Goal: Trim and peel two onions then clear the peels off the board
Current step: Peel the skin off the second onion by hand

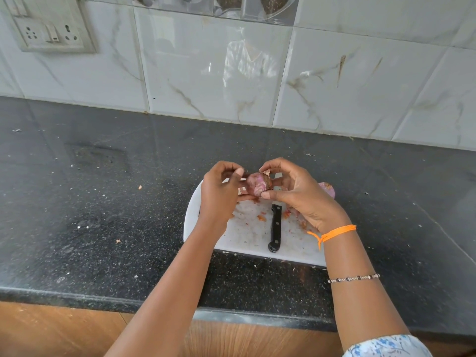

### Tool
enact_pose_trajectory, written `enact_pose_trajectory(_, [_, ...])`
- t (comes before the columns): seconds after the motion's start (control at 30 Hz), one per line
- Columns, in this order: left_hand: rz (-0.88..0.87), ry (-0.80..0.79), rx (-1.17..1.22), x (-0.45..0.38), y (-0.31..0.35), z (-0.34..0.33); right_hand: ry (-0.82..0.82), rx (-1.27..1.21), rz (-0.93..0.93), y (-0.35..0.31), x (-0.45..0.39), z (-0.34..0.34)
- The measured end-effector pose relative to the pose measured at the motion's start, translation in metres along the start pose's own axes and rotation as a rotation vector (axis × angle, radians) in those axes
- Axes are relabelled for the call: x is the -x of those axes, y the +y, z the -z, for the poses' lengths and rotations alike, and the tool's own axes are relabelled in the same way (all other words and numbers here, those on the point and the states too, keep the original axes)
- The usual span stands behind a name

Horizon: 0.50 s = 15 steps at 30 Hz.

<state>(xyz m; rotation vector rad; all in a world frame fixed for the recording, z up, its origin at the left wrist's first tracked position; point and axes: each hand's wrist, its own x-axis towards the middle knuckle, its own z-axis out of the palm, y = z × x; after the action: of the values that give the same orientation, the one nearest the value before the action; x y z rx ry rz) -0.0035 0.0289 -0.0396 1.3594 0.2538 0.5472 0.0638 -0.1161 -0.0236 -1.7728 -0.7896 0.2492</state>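
Fingers of both your hands are curled onto the one onion (pixel 256 186), which you hold in the air above the far end of the white board (pixel 247 235), not resting on it. Your right hand (pixel 298 194) grips it from the right: thumb tip pressed at the lower front, the other fingers arched over the top and far side. Your left hand (pixel 219 194) meets it from the left, with fingertips pinched at the onion's left shoulder. Whether they hold a flap of skin I cannot tell; the view is too blurred there.

Relation that matters: the onion sits directly between the two hands, with pale purple peeled flesh turned toward you. A brown patch of skin remains on its upper right, under your right fingers. That patch lies nearer the right hand. Judgement: either the right fingers strip it or the onion must be rolled leftward to bring it to the left pinch.

Second onion (pixel 328 189) lies at the board's far right edge, mostly hidden behind your right hand; its state cannot be judged.

Knife (pixel 275 228) lies flat on the board, handle toward you, just below the hands, untouched. Peel scraps (pixel 261 217) are scattered on the board, with a few flecks on the dark bench (pixel 90 202). Clearing not yet begun.
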Motion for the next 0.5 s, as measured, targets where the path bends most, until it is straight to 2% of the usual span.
enact_pose_trajectory(0.17, [0.065,-0.215,0.012,0.0001,-0.0015,0.0013,0.057,0.016,0.008,0.0009,-0.0002,0.0])
enact_pose_trajectory(0.3, [0.033,-0.207,0.024,0.0015,-0.0006,0.0005,0.098,-0.169,-0.021,-0.0018,0.0012,0.0004])
enact_pose_trajectory(0.5, [0.021,-0.224,0.016,0.0022,-0.0007,-0.0027,0.221,-0.073,0.035,-0.0016,-0.0036,-0.0063])
